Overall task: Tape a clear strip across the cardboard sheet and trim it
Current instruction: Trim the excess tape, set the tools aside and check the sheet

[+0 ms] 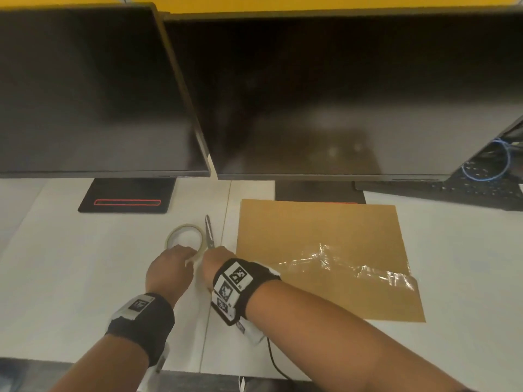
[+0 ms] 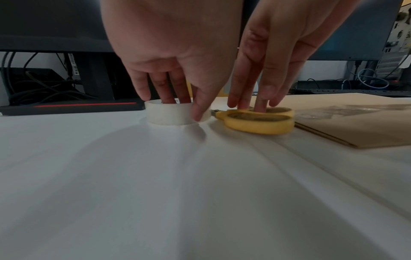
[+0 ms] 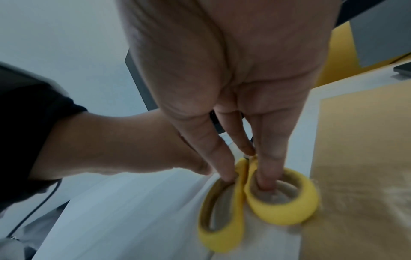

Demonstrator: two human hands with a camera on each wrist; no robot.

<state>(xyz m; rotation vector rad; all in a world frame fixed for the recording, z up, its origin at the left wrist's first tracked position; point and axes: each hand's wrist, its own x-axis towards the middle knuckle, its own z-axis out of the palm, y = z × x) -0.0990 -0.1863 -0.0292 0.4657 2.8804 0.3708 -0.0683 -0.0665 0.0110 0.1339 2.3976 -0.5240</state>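
A brown cardboard sheet (image 1: 325, 230) lies flat on the white desk, with a wrinkled clear tape strip (image 1: 353, 267) stuck across its near half and overhanging the right edge. Left of it sits a roll of clear tape (image 2: 175, 114). My left hand (image 2: 177, 105) pinches the roll's near wall, fingers inside the ring and thumb outside. Yellow-handled scissors (image 3: 255, 193) lie between the roll and the sheet, blades (image 1: 209, 230) pointing away. My right hand (image 3: 244, 176) reaches down with straight fingers, two fingertips dipped into the handle loops. The scissors rest on the desk.
Two dark monitors (image 1: 311, 94) stand close behind the work area, their stand bases (image 1: 127, 196) on the desk. A keyboard (image 1: 467, 190) and cables lie at the far right. A black cable (image 1: 271, 360) runs off the near desk edge.
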